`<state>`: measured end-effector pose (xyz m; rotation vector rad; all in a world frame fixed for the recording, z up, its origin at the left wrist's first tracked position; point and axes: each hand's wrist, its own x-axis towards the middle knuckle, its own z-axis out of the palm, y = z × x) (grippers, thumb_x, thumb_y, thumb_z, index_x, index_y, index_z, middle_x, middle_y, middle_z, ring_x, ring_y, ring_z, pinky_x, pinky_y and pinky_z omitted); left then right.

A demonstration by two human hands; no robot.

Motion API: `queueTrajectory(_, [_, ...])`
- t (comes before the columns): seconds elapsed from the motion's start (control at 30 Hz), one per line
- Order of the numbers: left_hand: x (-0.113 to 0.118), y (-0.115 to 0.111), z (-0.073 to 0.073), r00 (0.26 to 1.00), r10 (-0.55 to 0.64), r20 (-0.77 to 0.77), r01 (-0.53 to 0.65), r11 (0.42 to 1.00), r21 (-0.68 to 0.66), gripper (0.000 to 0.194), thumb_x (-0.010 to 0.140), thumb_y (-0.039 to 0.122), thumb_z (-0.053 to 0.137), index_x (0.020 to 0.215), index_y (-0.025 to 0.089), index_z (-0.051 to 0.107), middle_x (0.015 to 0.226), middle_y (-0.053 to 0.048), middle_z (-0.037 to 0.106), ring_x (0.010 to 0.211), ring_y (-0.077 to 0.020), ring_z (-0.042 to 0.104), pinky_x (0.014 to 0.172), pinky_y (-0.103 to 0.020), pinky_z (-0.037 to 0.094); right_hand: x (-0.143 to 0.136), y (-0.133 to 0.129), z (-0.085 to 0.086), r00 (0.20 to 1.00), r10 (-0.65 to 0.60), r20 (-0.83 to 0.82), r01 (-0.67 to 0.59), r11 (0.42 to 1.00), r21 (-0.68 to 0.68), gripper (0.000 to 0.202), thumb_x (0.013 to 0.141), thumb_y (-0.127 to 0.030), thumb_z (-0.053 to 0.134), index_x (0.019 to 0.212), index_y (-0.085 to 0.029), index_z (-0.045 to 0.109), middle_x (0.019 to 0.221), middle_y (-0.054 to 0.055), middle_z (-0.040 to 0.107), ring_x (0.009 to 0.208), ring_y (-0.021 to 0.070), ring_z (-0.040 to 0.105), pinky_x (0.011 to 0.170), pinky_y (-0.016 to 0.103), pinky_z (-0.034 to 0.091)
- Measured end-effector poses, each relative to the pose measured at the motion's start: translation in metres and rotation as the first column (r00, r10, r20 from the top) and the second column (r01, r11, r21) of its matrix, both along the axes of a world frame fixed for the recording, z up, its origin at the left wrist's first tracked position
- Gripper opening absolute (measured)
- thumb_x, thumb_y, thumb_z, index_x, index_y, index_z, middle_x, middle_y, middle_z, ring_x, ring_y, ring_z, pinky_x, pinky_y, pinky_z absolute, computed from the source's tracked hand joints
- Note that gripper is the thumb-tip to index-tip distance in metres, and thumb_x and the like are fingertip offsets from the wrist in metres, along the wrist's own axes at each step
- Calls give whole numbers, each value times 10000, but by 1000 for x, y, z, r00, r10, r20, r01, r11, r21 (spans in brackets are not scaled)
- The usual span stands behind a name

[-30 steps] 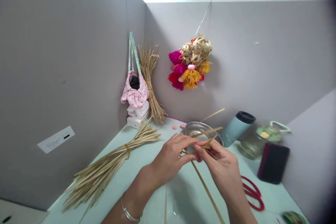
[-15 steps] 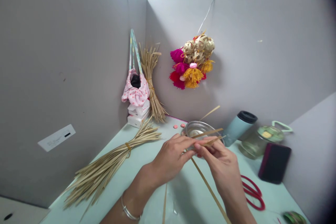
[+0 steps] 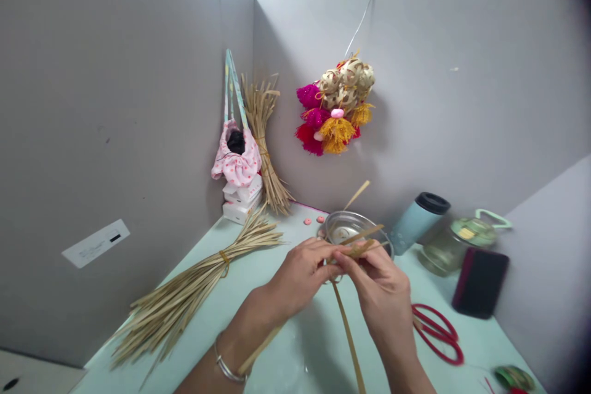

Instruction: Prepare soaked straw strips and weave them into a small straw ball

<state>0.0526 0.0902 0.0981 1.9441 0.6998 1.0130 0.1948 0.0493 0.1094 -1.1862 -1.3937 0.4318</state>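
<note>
- Spreading beneath both forearms, the bench (image 3: 249, 271) has a smooth, pale green top.
- A long sheaf (image 3: 184, 301) of flat, dry, straw-coloured blades lies across its left side, cinched by a yellowish band and fanning out at both ends.
- The right hand (image 3: 383, 289) is raised over the bench, thumb and fingers drawn into a narrow pinch on the held strips (image 3: 364, 233).
- The left hand (image 3: 298, 280) faces it, index finger above and thumb below with only a slim space between, gripping the same strips; the two sets of fingertips meet in this view.
- A cluster (image 3: 348, 83) of openwork woven balls with fluffy magenta, red and orange tassels hangs above the back of the bench.
- A round, shiny metal bowl (image 3: 362, 223) sits just behind the hands.
- Rounded red handles (image 3: 438, 330) lie to the right of the right wrist.
- The held strips are thin, flat and tan; ends jut up to the right, and one long ribbon drops towards the near edge. Fingers hide how they cross.
- A slim silvery bangle (image 3: 228, 372) circles the left wrist.
- Two small pink rings (image 3: 307, 221) rest left of the bowl.
</note>
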Motion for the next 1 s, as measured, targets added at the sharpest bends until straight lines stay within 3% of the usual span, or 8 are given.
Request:
queueTrajectory(0.23, [0,1,-4,999,5,35,-6,999,37,333,944,277,581,1267,281,660,1201,-45,705,1111,-223,590,1019,-362,416,-2,1,-3,1000,-20,5,20,1000,7,78,838,-301,714,814,-248,765,839,33,654,807,201,599,666,289,487])
queueTrajectory(0.47, [-12,2,5,998,-57,-3,57,998,-19,325,997,311,469,1245,253,671,1046,-49,703,1014,-196,595,933,-311,433,-7,-2,-8,1000,-8,14,7,998,60,45,852,-257,715,817,-248,744,878,30,665,860,193,627,736,281,518])
queueTrajectory(0.57, [-15,3,6,997,-45,-68,47,999,24,306,1008,290,434,1119,213,708,907,-38,671,949,-189,580,898,-303,424,-11,-2,-11,996,-31,87,22,995,100,65,883,-231,678,849,-242,731,889,37,674,846,190,644,738,287,527])
queueTrajectory(0.77, [-16,8,-3,993,-3,-120,10,998,63,342,1015,298,404,855,161,673,829,-29,630,814,-165,540,782,-281,410,-19,-2,-11,948,-105,300,61,986,154,151,934,-197,587,886,-228,728,907,56,684,867,197,666,780,296,510])
queueTrajectory(0.9, [-22,12,-2,993,4,-116,-7,1000,-22,334,997,316,441,825,166,684,837,-23,650,858,-171,560,807,-272,408,1,3,-3,933,-80,350,45,993,106,190,966,-293,546,942,-216,717,928,56,710,857,198,678,770,294,513])
queueTrajectory(1.0, [-31,14,5,994,48,-96,-58,993,-103,319,981,314,458,821,168,693,986,-27,698,918,-171,576,838,-259,399,40,22,1,848,-195,493,241,970,-30,348,1008,-414,434,992,-199,707,903,53,726,792,194,688,713,291,530])
